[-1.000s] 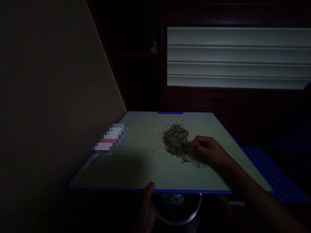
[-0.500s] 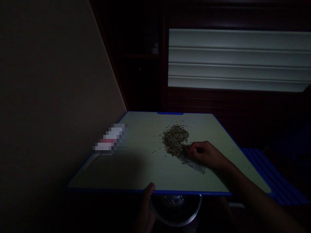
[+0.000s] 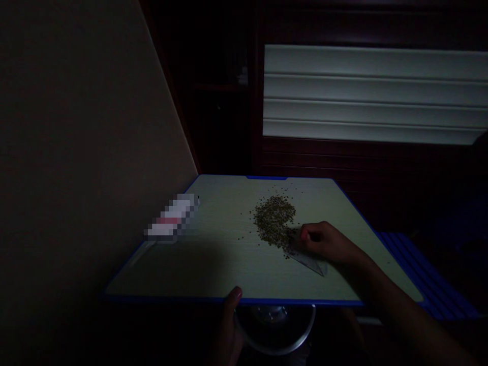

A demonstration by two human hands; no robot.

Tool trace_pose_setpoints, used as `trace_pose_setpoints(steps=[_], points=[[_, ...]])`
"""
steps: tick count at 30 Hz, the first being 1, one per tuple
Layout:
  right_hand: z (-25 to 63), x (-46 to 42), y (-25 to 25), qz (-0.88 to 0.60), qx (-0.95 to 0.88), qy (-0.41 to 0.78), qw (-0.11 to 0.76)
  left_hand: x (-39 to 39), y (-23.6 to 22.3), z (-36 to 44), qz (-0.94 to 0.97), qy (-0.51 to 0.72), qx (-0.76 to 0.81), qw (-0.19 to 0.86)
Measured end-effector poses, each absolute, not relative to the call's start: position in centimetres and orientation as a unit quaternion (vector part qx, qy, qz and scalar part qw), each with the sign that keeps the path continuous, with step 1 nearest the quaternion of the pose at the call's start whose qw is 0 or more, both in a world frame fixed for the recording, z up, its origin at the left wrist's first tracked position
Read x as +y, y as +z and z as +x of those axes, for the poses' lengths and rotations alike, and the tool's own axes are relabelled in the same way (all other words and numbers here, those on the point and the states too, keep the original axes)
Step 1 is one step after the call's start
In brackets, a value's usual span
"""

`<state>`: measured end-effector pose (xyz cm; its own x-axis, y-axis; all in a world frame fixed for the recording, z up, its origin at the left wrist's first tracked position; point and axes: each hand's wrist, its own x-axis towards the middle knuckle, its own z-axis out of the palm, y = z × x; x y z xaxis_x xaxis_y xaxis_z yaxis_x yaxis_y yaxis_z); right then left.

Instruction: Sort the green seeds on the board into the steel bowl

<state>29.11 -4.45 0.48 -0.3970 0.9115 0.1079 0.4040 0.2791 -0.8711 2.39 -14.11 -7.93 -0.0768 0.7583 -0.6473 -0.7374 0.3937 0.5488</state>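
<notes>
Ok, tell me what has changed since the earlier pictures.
The right hand moved toward the near rim of the cutting board, drawing the translucent flat sheet in its fingers along the seed pile's lower side. The left hand stayed at that rim; the pile stayed put.
</notes>
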Motion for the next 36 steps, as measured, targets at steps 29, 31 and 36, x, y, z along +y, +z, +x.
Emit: trace_pose_setpoints(steps=[29,31,36], points=[[28.7,-5.1,1.1,-0.351,-0.808,0.424,0.209,-13.8,-9.9,2.0,0.018,0.563,0.474,0.676],[28.4,-5.3,1.3,-0.353,-0.811,0.421,0.199,-13.8,-9.6,2.2,0.018,0.576,0.463,0.674],[28.0,-5.5,1.3,-0.341,-0.811,0.438,0.186,-14.1,-8.1,2.4,0.002,0.544,0.470,0.695]])
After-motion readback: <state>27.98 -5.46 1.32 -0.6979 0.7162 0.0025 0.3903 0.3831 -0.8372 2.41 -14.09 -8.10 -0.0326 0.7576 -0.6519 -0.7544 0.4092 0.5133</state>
